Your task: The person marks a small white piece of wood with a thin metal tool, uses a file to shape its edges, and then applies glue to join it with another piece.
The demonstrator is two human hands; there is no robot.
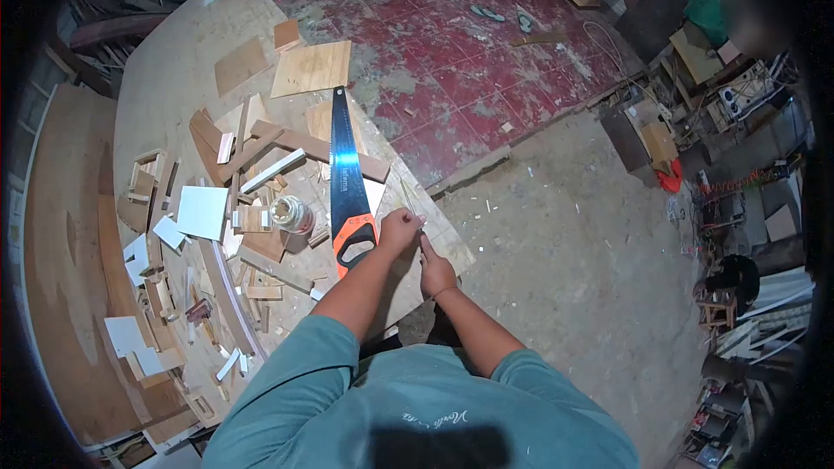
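Near the table's right edge, my left hand point(399, 230) is closed, fingertips pinched together. Close beside it my right hand point(437, 275) is also closed, its thumb and finger pointing toward the left fingertips. Whatever either hand holds is too small to make out. A thin pale strip point(408, 194) lies just beyond the left fingers. To the left of my hands rests a handsaw point(349, 169) with a dark blade and an orange-and-black handle. Left of the saw stands a glass jar point(292, 214) with small pale pieces at its mouth.
Wood offcuts point(280, 269), a white square panel point(202, 213) and a plywood board point(311, 69) lie on the wooden table point(161, 56). Sandals point(524, 21) are on the red floor point(417, 52). A cardboard box point(659, 142) and clutter line the right side.
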